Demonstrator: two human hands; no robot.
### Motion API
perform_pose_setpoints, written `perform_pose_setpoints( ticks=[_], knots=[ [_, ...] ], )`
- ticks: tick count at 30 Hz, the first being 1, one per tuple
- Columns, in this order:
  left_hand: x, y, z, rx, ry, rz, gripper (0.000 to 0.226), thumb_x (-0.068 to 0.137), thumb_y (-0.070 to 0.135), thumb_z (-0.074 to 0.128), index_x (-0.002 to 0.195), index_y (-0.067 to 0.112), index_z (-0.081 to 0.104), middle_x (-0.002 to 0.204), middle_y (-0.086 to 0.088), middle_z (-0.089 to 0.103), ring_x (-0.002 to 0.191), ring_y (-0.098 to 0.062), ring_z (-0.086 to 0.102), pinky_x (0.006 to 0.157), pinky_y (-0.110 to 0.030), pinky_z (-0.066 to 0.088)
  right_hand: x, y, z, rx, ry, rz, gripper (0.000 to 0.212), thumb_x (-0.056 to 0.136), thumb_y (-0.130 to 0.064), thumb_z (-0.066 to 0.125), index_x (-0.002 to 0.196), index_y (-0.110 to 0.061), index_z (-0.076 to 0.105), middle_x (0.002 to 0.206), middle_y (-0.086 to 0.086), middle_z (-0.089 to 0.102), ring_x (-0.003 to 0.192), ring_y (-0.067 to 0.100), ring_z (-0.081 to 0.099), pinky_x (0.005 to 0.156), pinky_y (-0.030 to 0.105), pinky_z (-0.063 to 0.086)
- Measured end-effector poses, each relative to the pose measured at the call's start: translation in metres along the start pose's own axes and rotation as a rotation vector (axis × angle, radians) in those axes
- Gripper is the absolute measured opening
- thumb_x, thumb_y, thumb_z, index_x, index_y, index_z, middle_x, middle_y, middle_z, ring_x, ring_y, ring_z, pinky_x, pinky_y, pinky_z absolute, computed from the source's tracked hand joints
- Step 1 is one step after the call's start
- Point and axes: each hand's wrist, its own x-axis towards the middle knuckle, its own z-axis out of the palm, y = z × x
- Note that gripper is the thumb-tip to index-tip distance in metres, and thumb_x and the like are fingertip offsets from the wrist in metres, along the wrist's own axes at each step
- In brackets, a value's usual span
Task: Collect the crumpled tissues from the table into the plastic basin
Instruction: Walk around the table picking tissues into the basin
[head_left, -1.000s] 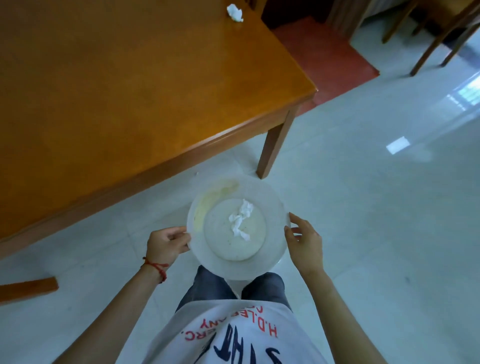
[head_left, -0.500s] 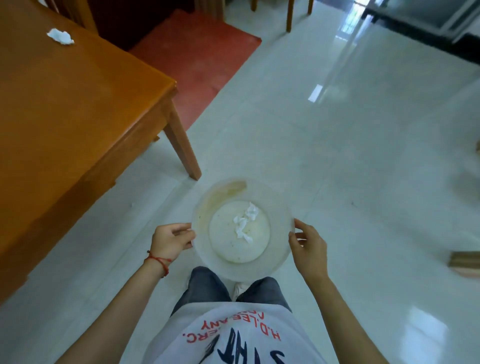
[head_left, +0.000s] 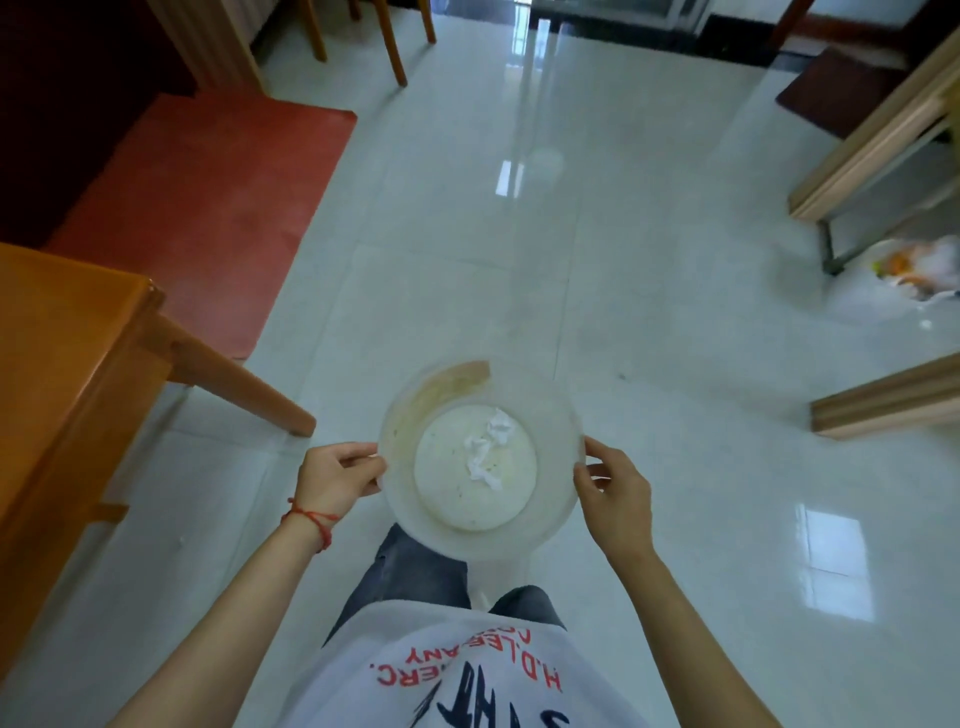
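Note:
I hold a round translucent plastic basin (head_left: 550, 415) in front of my waist, above the tiled floor. My left hand (head_left: 337, 475) grips its left rim and my right hand (head_left: 613, 493) grips its right rim. Crumpled white tissues (head_left: 488, 449) lie on the basin's bottom. Only the corner of the orange wooden table (head_left: 57, 374) shows at the left edge; no tissue is visible on that part.
A table leg (head_left: 244, 389) slants toward the floor near the basin. A red mat (head_left: 208, 197) lies at the left. Chair legs (head_left: 389, 41) stand far ahead. Light wooden furniture (head_left: 872, 140) and a plastic bag (head_left: 914, 270) sit at the right. Glossy floor stretches ahead.
The view has swung right, away from the table. The tissue on the far tabletop has left the frame. Both hands still hold the basin the same way.

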Motion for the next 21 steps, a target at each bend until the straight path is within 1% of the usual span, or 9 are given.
perform_pose_setpoints(
  ticks=[4, 7, 8, 10, 16, 21],
  knots=[
    [0.047, 0.029, 0.009, -0.016, -0.038, 0.003, 0.032, 0.076, -0.008, 0.062, 0.107, -0.013, 0.058, 0.075, -0.005, 0.062, 0.068, -0.017, 0.058, 0.050, -0.014, 0.054, 0.047, -0.018, 0.007, 0.005, 0.038, 0.001, 0.029, 0.086, -0.007, 0.056, 0.114, -0.013, 0.060, 0.103, -0.002, 0.060, 0.080, 0.013, 0.060, 0.064, -0.002, 0.041],
    [0.088, 0.058, 0.010, -0.029, -0.056, 0.013, 0.031, 0.077, -0.006, 0.062, 0.107, -0.012, 0.059, 0.077, -0.005, 0.063, 0.072, -0.019, 0.060, 0.050, -0.013, 0.053, 0.090, -0.039, 0.015, 0.003, 0.058, -0.017, 0.030, 0.085, -0.005, 0.056, 0.114, -0.011, 0.060, 0.101, -0.001, 0.061, 0.080, 0.014, 0.060, 0.064, 0.000, 0.042],
    [0.101, 0.067, 0.010, -0.030, -0.053, 0.014, 0.031, 0.077, -0.005, 0.063, 0.107, -0.012, 0.059, 0.078, -0.006, 0.064, 0.074, -0.021, 0.061, 0.051, -0.013, 0.054, 0.103, -0.046, 0.017, -0.001, 0.061, -0.018, 0.030, 0.086, -0.005, 0.056, 0.114, -0.011, 0.060, 0.101, 0.000, 0.061, 0.080, 0.014, 0.060, 0.065, 0.000, 0.042],
    [0.125, 0.087, 0.009, -0.033, -0.048, 0.020, 0.033, 0.076, -0.004, 0.064, 0.108, -0.011, 0.060, 0.079, -0.008, 0.065, 0.077, -0.024, 0.062, 0.054, -0.015, 0.055, 0.128, -0.062, 0.023, 0.007, 0.074, -0.016, 0.029, 0.086, -0.006, 0.055, 0.114, -0.012, 0.060, 0.101, -0.001, 0.060, 0.079, 0.008, 0.059, 0.065, 0.000, 0.042],
    [0.187, 0.144, 0.005, -0.055, -0.017, 0.043, 0.033, 0.075, -0.006, 0.064, 0.107, -0.011, 0.059, 0.074, -0.007, 0.063, 0.068, -0.018, 0.059, 0.055, -0.017, 0.056, 0.203, -0.106, 0.036, 0.026, 0.070, -0.032, 0.028, 0.087, -0.008, 0.056, 0.114, -0.012, 0.060, 0.103, -0.001, 0.061, 0.081, 0.006, 0.059, 0.064, -0.001, 0.042],
    [0.232, 0.179, 0.006, -0.107, 0.015, 0.037, 0.031, 0.076, -0.009, 0.062, 0.106, -0.013, 0.058, 0.071, -0.007, 0.061, 0.065, -0.017, 0.058, 0.052, -0.015, 0.055, 0.266, -0.139, 0.048, 0.013, 0.051, -0.068, 0.026, 0.087, -0.010, 0.056, 0.113, -0.015, 0.061, 0.101, -0.003, 0.060, 0.078, 0.003, 0.058, 0.063, 0.005, 0.043]
  ],
)
